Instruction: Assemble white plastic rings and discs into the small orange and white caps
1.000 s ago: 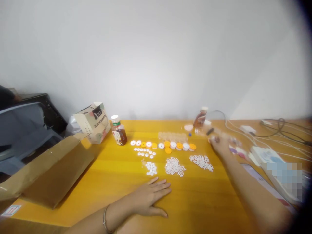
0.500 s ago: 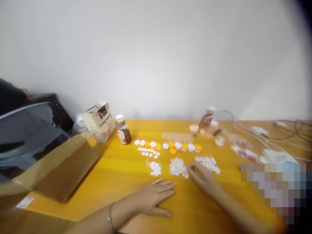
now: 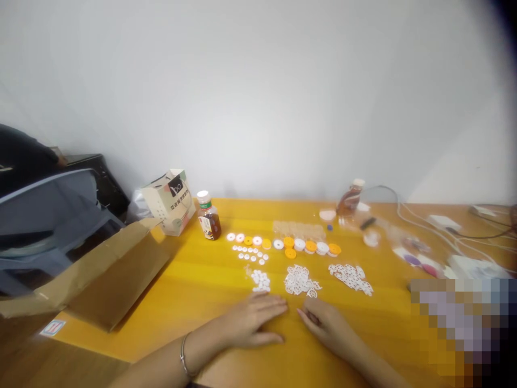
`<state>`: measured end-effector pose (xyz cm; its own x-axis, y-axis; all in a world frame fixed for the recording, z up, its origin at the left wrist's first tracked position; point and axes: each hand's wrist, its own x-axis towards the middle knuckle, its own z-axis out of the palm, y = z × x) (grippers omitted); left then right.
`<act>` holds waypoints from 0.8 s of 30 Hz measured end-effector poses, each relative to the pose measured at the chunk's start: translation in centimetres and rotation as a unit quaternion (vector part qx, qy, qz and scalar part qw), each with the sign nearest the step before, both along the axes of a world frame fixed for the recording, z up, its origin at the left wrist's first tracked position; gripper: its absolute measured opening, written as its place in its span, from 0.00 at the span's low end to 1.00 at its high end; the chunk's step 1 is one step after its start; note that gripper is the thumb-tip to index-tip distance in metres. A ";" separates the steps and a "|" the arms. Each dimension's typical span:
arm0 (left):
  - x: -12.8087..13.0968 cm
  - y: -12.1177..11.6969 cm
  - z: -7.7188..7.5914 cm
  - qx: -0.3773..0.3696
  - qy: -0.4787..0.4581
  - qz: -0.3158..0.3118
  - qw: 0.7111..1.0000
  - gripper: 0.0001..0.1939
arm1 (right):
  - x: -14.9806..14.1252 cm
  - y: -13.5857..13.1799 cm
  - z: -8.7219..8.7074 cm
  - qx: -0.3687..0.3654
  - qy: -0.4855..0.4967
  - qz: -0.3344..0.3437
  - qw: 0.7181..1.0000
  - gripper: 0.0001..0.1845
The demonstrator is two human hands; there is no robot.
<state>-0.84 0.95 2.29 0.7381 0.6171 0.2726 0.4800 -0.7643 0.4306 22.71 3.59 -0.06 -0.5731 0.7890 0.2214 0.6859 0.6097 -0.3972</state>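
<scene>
My left hand (image 3: 258, 318) lies open over the table, its fingers stretched toward the right. Just beyond its fingertips is a heap of small white round pieces (image 3: 260, 280). My right hand (image 3: 323, 320) is curled closed close to it; whatever the fingers may hold is hidden. Above that hand lies a pile of white openwork wheel-like pieces (image 3: 298, 280), with a second pile of white openwork pieces (image 3: 351, 277) to its right. Behind them runs a row of white and orange discs (image 3: 299, 245), and short rows of small white caps (image 3: 250, 250) sit in front of its left part.
An open cardboard box (image 3: 117, 280) and a printed paper bag (image 3: 177, 205) stand at left, beside a dark drink bottle (image 3: 209, 218). Another bottle (image 3: 349, 200) stands at the back. Cables and a power strip (image 3: 444, 222) lie at right. A person's dark sleeve (image 3: 28, 156) shows far left.
My right hand has drawn back from the openwork pile, toward me and my left hand, with its fingers curled in. The left hand stays nearly in place. The whole view has shifted slightly.
</scene>
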 end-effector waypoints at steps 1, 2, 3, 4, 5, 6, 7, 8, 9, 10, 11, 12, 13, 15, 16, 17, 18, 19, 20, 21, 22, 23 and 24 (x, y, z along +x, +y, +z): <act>-0.5 0.7 0.0 0.017 -0.031 0.046 0.998 0.24 | 0.0 0.0 0.1 -0.003 0.002 0.000 1.000 0.16; -1.3 1.6 0.0 0.034 -0.069 0.103 0.992 0.20 | 0.0 0.0 0.1 -0.004 0.005 0.001 1.000 0.16; -2.1 2.6 -0.1 0.047 -0.108 0.172 0.978 0.17 | 0.0 0.0 0.2 -0.006 0.008 0.001 1.000 0.16; -3.1 3.9 -0.2 0.049 -0.129 0.227 0.964 0.15 | 0.0 0.0 0.3 -0.007 0.011 0.001 1.000 0.16; -4.1 5.1 -0.4 0.053 -0.144 0.275 0.949 0.13 | 0.0 0.0 0.3 -0.009 0.014 0.001 1.000 0.16; -5.1 6.4 -0.6 0.056 -0.149 0.325 0.932 0.12 | -0.1 0.0 0.4 -0.011 0.017 0.002 1.000 0.16; -5.9 7.5 -0.9 0.050 -0.135 0.360 0.922 0.11 | -0.1 0.1 0.4 -0.013 0.020 0.001 1.000 0.17; -6.6 8.6 -1.3 0.046 -0.129 0.372 0.918 0.11 | -0.1 0.1 0.5 -0.015 0.023 0.001 1.000 0.17; -7.2 9.5 -1.6 0.044 -0.126 0.379 0.916 0.11 | 0.0 0.1 0.5 -0.016 0.025 0.001 1.000 0.17; -7.5 10.1 -1.9 0.040 -0.121 0.384 0.914 0.11 | 0.0 0.1 0.4 -0.018 0.028 0.001 0.999 0.17; -7.7 10.7 -2.2 0.037 -0.117 0.386 0.914 0.10 | 0.0 0.1 0.4 -0.019 0.030 0.001 0.999 0.17; -7.7 11.1 -2.5 0.033 -0.113 0.388 0.914 0.09 | 0.0 0.0 0.4 -0.019 0.033 0.001 0.999 0.16; -7.6 11.3 -2.6 0.029 -0.110 0.390 0.914 0.08 | 0.0 0.0 0.3 -0.019 0.036 0.002 0.999 0.16; -7.4 11.5 -2.6 0.021 -0.105 0.393 0.913 0.06 | 0.0 0.0 0.3 -0.022 0.040 0.001 0.999 0.17; -7.3 11.4 -2.5 0.019 -0.104 0.395 0.913 0.06 | 0.1 0.0 0.3 -0.024 0.041 0.000 0.999 0.17; -7.1 11.2 -2.2 0.017 -0.105 0.396 0.912 0.06 | 0.1 0.1 0.2 -0.027 0.041 -0.002 0.999 0.17; -6.8 10.8 -1.9 0.016 -0.107 0.395 0.912 0.06 | 0.1 0.1 0.2 -0.030 0.041 -0.003 0.999 0.17; -6.4 10.3 -1.5 0.015 -0.108 0.392 0.913 0.07 | 0.1 0.1 0.2 -0.032 0.039 -0.002 0.999 0.17; -5.8 9.6 -1.1 0.015 -0.110 0.382 0.918 0.07 | 0.1 0.1 0.2 -0.033 0.039 -0.001 0.999 0.17; -5.1 8.8 -0.7 0.013 -0.109 0.366 0.924 0.06 | 0.1 0.1 0.2 -0.033 0.037 0.001 0.999 0.17; -4.2 7.8 -0.4 0.008 -0.107 0.336 0.936 0.06 | 0.0 0.1 0.2 -0.033 0.035 0.002 0.999 0.17; -3.2 6.9 -0.2 0.000 -0.109 0.279 0.954 0.06 | 0.0 0.2 0.2 -0.033 0.033 0.002 0.999 0.17; -2.1 5.9 -0.1 -0.012 -0.102 0.220 0.970 0.07 | 0.0 0.2 0.3 -0.033 0.030 0.001 0.999 0.17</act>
<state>-2.99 6.89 2.20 0.3345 0.8684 0.3661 0.6605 -0.4931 0.5662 22.71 3.77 0.21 -0.5626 0.8016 0.2025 0.6579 0.5823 -0.4775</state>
